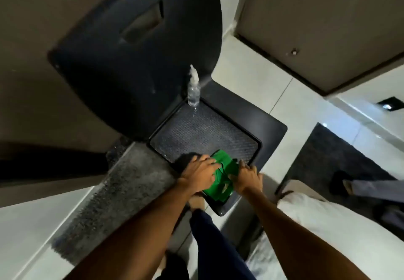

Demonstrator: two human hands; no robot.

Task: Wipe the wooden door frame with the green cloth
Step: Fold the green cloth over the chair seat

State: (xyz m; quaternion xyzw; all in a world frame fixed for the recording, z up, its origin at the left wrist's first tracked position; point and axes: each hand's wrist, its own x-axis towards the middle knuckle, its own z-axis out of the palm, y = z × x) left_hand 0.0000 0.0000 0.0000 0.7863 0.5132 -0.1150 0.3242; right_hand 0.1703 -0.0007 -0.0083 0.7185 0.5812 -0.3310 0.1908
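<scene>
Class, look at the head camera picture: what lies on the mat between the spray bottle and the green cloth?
Nothing. In the head view, the textured mat is bare between the spray bottle and the green cloth, which both hands are on.

Counted from the black floor mat (271, 126) as the landmark: one green cloth (220, 174) lies on the mat's near edge. Two bare hands rest on that cloth, the left hand (200, 171) on its left side and the right hand (247, 177) on its right side. One clear spray bottle (193, 91) stands at the mat's far corner. One dark door (135, 45) rises beyond the mat. One second dark mat (332, 159) lies to the right of the first. One bare foot (196, 202) shows just nearer than the mat.
</scene>
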